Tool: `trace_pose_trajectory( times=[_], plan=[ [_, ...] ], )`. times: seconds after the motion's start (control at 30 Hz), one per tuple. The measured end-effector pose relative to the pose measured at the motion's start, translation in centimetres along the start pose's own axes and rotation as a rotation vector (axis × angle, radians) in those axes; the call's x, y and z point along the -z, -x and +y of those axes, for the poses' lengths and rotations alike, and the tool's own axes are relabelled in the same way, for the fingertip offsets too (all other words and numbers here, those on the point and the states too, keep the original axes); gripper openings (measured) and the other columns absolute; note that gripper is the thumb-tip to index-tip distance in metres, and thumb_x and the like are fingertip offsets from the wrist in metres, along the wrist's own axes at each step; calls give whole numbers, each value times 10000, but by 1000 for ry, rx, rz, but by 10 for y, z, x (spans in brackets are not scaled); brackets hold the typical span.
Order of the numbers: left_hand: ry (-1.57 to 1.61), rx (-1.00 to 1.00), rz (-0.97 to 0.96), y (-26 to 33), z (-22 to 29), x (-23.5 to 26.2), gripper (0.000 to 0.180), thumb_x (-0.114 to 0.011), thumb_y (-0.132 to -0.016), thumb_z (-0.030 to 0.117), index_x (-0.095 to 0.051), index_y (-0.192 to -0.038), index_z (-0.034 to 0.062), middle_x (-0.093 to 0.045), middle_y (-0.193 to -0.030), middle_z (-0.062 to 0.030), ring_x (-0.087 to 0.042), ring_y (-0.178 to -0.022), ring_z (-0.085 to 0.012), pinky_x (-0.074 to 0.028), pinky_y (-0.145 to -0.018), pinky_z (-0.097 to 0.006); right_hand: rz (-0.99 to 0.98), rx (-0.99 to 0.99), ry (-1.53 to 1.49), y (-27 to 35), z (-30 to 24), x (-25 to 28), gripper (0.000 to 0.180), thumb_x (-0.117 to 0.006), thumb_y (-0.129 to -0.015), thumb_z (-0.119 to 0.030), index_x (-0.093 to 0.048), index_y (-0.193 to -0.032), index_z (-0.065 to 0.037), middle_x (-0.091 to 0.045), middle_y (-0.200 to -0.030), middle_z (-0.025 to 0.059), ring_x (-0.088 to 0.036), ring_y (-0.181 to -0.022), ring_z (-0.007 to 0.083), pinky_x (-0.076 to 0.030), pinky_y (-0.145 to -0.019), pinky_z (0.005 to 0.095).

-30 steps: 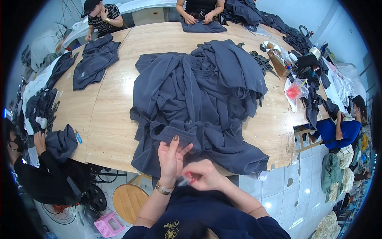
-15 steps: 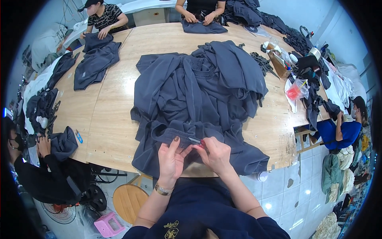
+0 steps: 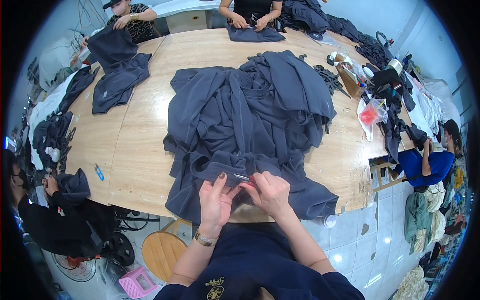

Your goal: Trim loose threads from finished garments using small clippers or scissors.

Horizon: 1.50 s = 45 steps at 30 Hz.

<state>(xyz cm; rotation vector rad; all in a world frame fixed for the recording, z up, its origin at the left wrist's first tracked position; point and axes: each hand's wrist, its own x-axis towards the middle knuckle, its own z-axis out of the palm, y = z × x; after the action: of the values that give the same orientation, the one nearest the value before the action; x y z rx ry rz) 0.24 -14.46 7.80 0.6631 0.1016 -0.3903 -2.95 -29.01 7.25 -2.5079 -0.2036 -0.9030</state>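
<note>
Change: since the earlier frames both hands have drawn close together at the lower centre of the frame, the right hand having come up off the lap onto the cloth edge.
Left hand: the left hand point(image 3: 216, 201) lies palm-down on the near edge of the dark grey garment point(image 3: 250, 120), thumb and forefinger pinched on a fold of it, the other fingers together; a gold bracelet point(image 3: 203, 239) sits on the wrist.
Right hand: the right hand point(image 3: 272, 192) is curled, fingers clamped on a small thread snip point(image 3: 245, 178) with a red grip, its metal tip pointing left toward the left thumb.
Garment: it is heaped across the middle of the wooden table point(image 3: 135, 150), its ribbed hem rolled at the near edge just above both hands, one part hanging over the table edge at lower right.
Upper left: more dark garments point(image 3: 117, 75) lie flat there, a person's hands on them.
Upper centre: another person's hands rest on a folded dark piece point(image 3: 252, 34).
Right side: a clear bag with red contents point(image 3: 371, 114) sits near the table's rim among clutter.
Left edge: a small blue tool point(image 3: 99, 172) lies on the table; a seated person holds dark cloth below it.
Floor: a round wooden stool point(image 3: 162, 252) and a pink plastic stool point(image 3: 134, 282) stand at lower left.
</note>
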Motion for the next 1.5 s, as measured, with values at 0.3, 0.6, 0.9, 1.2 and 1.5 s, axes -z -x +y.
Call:
trace_pose_trajectory(
  times=[0.3,0.6,0.9,1.2,1.5],
  plan=[
    [8,11,12,3,1,-3,131,-500,-913,94,-523,-1033,46,-605,-1009,-97,-610,-916,-197,-521,-806,-357,25,-45,-68,0,0,-5,288,-677,-770,-315,-533,-726,-69,-481,-595,35,-490,-459,188,-376,-435,276],
    [-34,-46,-35,2,-6,-4,137,-513,-910,86,-520,-1040,46,-601,-1005,-80,-601,-909,-170,-501,-798,-313,-25,-568,-852,-2,-21,-14,132,-630,-799,-61,-529,-842,11,-512,-612,32,-429,-543,30,-363,-470,205],
    [-42,-37,50,0,5,-9,139,-512,-905,77,-519,-1034,24,-606,-984,-86,-614,-889,-184,-530,-799,-356,-404,-265,-937,4,-35,15,130,-635,-722,-23,-562,-826,4,-526,-614,45,-489,-530,68,-380,-478,228],
    [88,48,-7,-2,7,-2,137,-492,-916,103,-533,-1024,30,-613,-994,-99,-607,-929,-205,-518,-841,-405,-141,-325,-517,4,-11,10,163,-672,-756,-86,-563,-827,13,-535,-650,69,-557,-568,113,-416,-499,245],
    [69,60,-16,0,6,-1,155,-483,-922,107,-530,-1055,43,-610,-1018,-99,-602,-932,-196,-512,-800,-360,-44,-109,-130,-1,-5,1,223,-728,-696,-195,-563,-746,-54,-527,-628,48,-535,-483,209,-402,-449,296]
  ],
)
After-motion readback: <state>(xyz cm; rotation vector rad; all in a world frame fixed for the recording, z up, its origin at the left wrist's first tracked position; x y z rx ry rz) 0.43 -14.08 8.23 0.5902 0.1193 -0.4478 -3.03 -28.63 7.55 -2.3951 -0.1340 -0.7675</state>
